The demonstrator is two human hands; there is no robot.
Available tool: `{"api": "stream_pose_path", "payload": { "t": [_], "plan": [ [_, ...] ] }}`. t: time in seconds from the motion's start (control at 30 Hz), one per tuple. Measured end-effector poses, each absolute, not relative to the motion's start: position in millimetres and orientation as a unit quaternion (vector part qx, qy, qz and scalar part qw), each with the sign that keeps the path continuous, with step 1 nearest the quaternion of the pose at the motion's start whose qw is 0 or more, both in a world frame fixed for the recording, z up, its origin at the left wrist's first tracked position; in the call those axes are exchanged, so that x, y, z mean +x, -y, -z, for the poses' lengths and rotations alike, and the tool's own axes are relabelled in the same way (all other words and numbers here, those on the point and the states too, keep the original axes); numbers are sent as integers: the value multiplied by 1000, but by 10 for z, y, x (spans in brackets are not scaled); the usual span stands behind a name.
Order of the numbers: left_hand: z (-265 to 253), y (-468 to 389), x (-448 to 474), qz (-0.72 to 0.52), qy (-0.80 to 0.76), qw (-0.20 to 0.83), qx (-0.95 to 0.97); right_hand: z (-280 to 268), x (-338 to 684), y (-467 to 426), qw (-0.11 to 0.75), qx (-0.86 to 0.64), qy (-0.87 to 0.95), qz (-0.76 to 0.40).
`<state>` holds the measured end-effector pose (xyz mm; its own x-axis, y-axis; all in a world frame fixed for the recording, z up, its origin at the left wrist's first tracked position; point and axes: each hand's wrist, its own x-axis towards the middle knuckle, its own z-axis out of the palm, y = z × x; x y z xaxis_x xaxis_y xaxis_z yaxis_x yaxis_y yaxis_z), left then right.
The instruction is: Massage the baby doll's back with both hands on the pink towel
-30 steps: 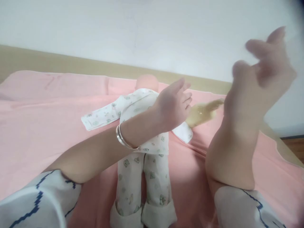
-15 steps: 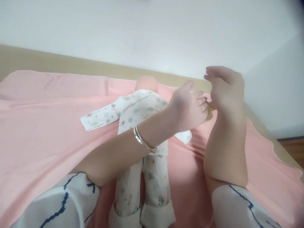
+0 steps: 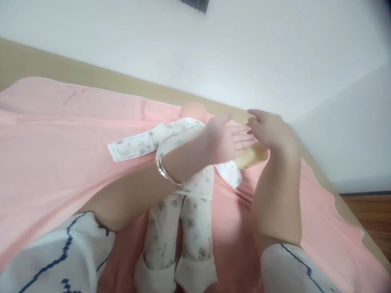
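A doll (image 3: 192, 110) in a white printed top (image 3: 180, 140) and matching trousers (image 3: 195, 228) lies on a pink cloth (image 3: 61, 154), its pale round head at the far end. My left hand (image 3: 227, 138) reaches over the doll's chest, fingers stretched out and palm exposed, holding nothing. At its fingertips is my right hand (image 3: 269, 128), bent at the wrist with its visible fingers extended and apart; some of them are hidden. Below and behind the hands lies a yellowish, shiny, see-through object (image 3: 252, 156), perhaps a bottle, partly covered. It is near the doll's right-side sleeve (image 3: 230, 173).
The cloth covers a light wooden surface (image 3: 91, 73) whose edge runs along a white wall (image 3: 152, 49). A dark object (image 3: 197, 4) shows at the top of the wall. Brown wooden floor (image 3: 366, 215) is visible at the right.
Both hands have shifted left, and my right hand has come down closer to the left fingertips. More of the yellowish object shows. The view has tilted slightly.
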<state>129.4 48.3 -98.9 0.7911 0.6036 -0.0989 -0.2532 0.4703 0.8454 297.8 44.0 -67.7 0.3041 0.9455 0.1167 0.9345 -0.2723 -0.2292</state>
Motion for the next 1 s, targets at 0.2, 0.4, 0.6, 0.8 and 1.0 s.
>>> {"api": "stream_pose_path", "payload": {
  "t": [0.2, 0.4, 0.6, 0.8, 1.0],
  "plan": [
    [599, -628, 457, -365, -242, 674, 595, 580, 2809, -394, 130, -809, 562, -112],
    [219, -385, -173, -546, -136, 744, 360, 497, 2856, -303, 75, -844, 510, -148],
    [259, -373, -210, -506, -129, 762, 383, 483, 2786, -297, 41, -854, 504, -125],
    [261, -263, -66, -494, -154, 759, 396, 567, 2887, -319, 102, -848, 504, -129],
    [164, -192, 163, -504, -215, 760, 350, 474, 2557, -135, 153, -831, 534, 23]
  ]
}}
